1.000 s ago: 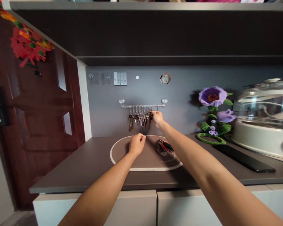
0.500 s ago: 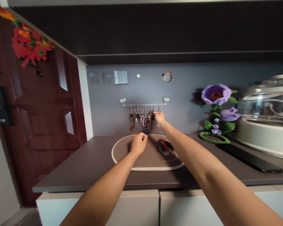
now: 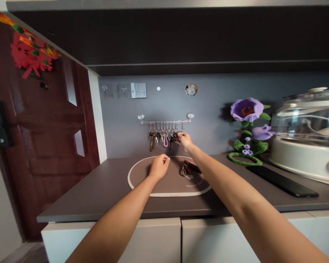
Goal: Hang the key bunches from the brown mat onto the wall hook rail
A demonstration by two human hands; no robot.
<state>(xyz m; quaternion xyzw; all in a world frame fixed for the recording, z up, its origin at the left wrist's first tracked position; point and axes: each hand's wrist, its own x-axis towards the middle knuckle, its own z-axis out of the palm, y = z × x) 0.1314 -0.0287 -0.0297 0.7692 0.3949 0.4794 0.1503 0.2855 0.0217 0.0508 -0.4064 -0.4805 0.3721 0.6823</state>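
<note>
On the back wall a clear hook rail [image 3: 165,122] carries several bunches of keys [image 3: 156,137], one with a pink loop [image 3: 165,141]. My right hand [image 3: 184,141] is at the right end of this row, fingers pinched on dark keys [image 3: 176,136] just below the hooks. Whether those keys still hang from a hook I cannot tell. My left hand [image 3: 159,166] is closed above the oval brown mat [image 3: 142,182], its fingers curled and their inside hidden. Another bunch of keys [image 3: 190,167], with red and black parts, lies on the mat beside my right forearm.
A black phone [image 3: 283,180] lies on the counter [image 3: 79,197] at the right. Behind it stand purple fabric flowers [image 3: 247,109] on a green ring base and a white appliance with a clear cover [image 3: 303,153]. A dark shelf [image 3: 164,36] overhangs; a door [image 3: 49,146] is left.
The view has shifted a little to the right. My right hand sits slightly lower against the rail, and the brown tag by its fingers shows less clearly. My left hand stays over the mat.
</note>
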